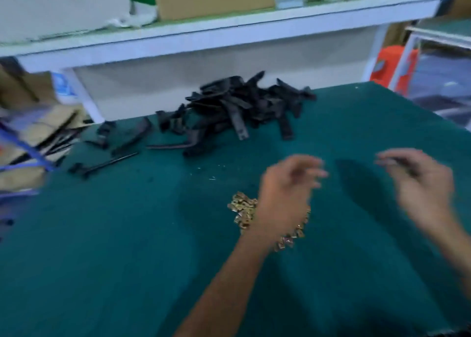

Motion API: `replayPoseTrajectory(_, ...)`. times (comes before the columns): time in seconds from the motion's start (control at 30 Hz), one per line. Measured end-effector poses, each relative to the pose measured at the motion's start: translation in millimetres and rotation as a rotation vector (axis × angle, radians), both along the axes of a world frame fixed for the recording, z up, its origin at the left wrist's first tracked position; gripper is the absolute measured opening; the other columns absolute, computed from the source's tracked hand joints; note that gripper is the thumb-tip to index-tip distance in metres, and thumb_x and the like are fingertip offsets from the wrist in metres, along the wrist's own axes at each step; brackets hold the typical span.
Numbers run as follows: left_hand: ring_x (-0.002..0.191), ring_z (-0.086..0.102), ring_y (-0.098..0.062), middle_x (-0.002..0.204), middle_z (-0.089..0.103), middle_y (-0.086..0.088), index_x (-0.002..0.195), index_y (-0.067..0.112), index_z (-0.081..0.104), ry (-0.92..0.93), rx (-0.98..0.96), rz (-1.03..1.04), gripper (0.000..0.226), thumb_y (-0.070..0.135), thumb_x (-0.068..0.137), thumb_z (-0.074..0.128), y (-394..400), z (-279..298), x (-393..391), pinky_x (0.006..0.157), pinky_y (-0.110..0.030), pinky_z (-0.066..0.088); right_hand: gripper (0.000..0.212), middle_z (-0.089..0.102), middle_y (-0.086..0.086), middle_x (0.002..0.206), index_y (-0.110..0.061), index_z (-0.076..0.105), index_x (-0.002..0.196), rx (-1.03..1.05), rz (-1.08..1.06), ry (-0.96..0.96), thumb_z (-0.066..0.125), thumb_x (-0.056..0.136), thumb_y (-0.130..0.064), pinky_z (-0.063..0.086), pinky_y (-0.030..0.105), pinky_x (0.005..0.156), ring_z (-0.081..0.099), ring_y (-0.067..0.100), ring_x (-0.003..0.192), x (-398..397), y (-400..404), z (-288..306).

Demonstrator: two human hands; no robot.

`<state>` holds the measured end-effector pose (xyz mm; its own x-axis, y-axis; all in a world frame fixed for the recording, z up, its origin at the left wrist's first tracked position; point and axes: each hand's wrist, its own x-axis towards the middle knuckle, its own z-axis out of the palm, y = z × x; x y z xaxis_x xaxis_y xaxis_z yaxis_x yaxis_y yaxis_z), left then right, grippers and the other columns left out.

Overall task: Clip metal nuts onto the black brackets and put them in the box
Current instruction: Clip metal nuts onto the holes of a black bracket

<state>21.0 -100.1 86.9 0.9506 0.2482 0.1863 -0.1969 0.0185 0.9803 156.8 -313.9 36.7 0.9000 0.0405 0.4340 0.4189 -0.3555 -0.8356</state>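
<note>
Left hand (285, 191): nearest item, above the bench (102, 260), fingers loosely curled, holding nothing visible; blurred. Metal nuts (242, 209): small heap directly beneath its wrist. Right hand (420, 183): raised beside it, grip unreadable through blur. Black brackets (242, 104): pile at the bench's far edge, strays to its left. Box: none identifiable with certainty. Risk: the wrist brushing the heap could scatter nuts.

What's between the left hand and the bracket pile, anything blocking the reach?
Nothing visible. The left hand hovers over the metal nuts, and only bare green mat lies between it and the pile of black brackets farther back. A few loose brackets lie off to the left, outside that path. The frame is blurred, so small debris can't be ruled out.
</note>
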Motion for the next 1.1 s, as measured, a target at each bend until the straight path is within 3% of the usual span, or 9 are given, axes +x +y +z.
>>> replayPoseTrajectory(0.1,0.069,0.061,-0.008,0.085,0.073,-0.008,0.097,0.002,0.07,0.045,0.177,0.462,0.022,-0.009,0.096,0.051,70,-30,-14,0.069,-0.023,0.049,0.021,0.076,0.0,0.099,-0.02,0.076,0.101,-0.26,0.273,-0.024,0.069,0.093,-0.002,0.044,0.006,0.089,0.068,0.007,0.092,31,114,2)
replayPoseTrajectory(0.2,0.067,0.061,-0.005,0.075,0.069,0.008,0.088,0.018,0.07,0.084,0.248,0.649,0.028,-0.004,0.096,0.054,107,-64,-30,0.062,-0.013,0.044,0.025,0.074,0.006,0.116,-0.019,0.077,0.107,-0.29,0.372,0.17,0.067,0.093,-0.002,0.053,0.033,0.099,0.07,0.021,0.1,59,193,-13)
replayPoseTrajectory(0.3,0.061,0.057,-0.005,0.07,0.065,0.008,0.086,0.02,0.07,0.054,0.247,0.724,0.031,-0.005,0.094,0.054,121,-84,-33,0.057,-0.014,0.042,0.029,0.065,0.002,0.131,-0.018,0.072,0.124,-0.287,0.363,0.255,0.066,0.096,-0.013,0.054,0.046,0.102,0.068,0.024,0.11,80,256,-16)
replayPoseTrajectory(0.4,0.052,0.045,-0.006,0.062,0.057,0.001,0.083,0.021,0.069,0.018,0.2,0.751,0.023,0.007,0.09,0.051,123,-88,-28,0.049,-0.02,0.036,0.045,0.066,0.001,0.12,-0.015,0.058,0.14,-0.173,0.286,0.376,0.068,0.099,-0.029,0.06,0.041,0.086,0.071,0.021,0.091,98,302,-21)
replayPoseTrajectory(0.53,0.044,0.032,-0.005,0.049,0.045,0.009,0.08,0.025,0.067,-0.001,0.249,0.704,0.023,0.014,0.089,0.049,123,-90,-27,0.043,-0.021,0.025,0.031,0.071,0.009,0.084,-0.003,0.071,0.107,-0.122,0.234,0.463,0.075,0.093,-0.03,0.055,0.033,0.055,0.062,0.017,0.058,117,331,-24)
replayPoseTrajectory(0.67,0.043,0.029,-0.006,0.047,0.041,0.012,0.079,0.024,0.067,0.012,0.169,0.704,0.028,0.007,0.09,0.049,130,-92,-22,0.042,-0.021,0.023,0.042,0.074,0.018,0.098,0.01,0.063,0.116,-0.118,0.234,0.429,0.078,0.091,-0.021,0.059,0.037,0.073,0.057,0.02,0.069,121,327,-20)
replayPoseTrajectory(0.83,0.051,0.044,-0.006,0.06,0.055,0.014,0.085,0.029,0.069,-0.005,0.185,0.753,0.021,0.017,0.092,0.053,127,-87,-23,0.047,-0.023,0.034,0.016,0.061,-0.009,0.071,-0.015,0.064,0.08,-0.387,0.301,-0.098,0.07,0.092,-0.023,0.043,0.029,0.06,0.056,0.012,0.062,56,277,5)
replayPoseTrajectory(0.97,0.12,0.056,-0.001,0.123,0.061,0.022,0.129,0.027,0.059,-0.012,0.367,0.699,0.035,0.04,0.098,0.052,125,-73,-23,0.088,-0.016,0.048,0.02,0.05,-0.003,0.077,-0.015,0.05,0.078,-0.561,0.372,-0.592,0.067,0.088,-0.013,0.037,0.033,0.041,0.048,0.025,0.051,-36,233,17)
replayPoseTrajectory(1.1,0.113,0.063,0.002,0.115,0.065,0.034,0.142,0.029,0.047,-0.161,-0.119,0.469,0.042,0.036,0.101,0.055,113,-60,-22,0.092,-0.024,0.054,0.023,0.055,0.004,0.081,-0.016,0.054,0.082,-0.656,0.42,-0.963,0.043,0.097,-0.003,0.039,0.037,0.043,0.052,0.025,0.059,-105,209,14)
